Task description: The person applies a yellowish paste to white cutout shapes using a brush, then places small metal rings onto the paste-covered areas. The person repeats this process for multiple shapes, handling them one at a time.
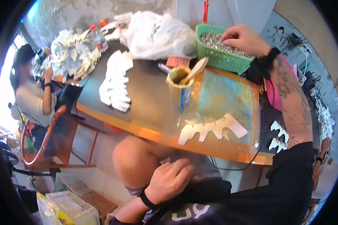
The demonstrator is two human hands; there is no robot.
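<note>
My right hand (246, 40) reaches over a green plastic basket (223, 60) full of small shiny metal pieces (211, 38). Its thumb and fingers are pinched together at the pile; what is between them is too small to make out. Low over my lap, my left hand (170, 180) is closed, its fingers curled under and the palm hidden. On the table in front of me lies a white scalloped strip (213, 129) with small dark bits along its upper edge. Beyond it stands an open tub of yellowish paste (179, 87) with a wooden stick (197, 68) in it.
White cut pieces (116, 80) are stacked on the table's left part. A white plastic bag (159, 35) stands behind. Two toothed pieces (278, 137) lie at the right, by a cable. Another person (33, 97) sits at the far left beside a heap of pieces (73, 54).
</note>
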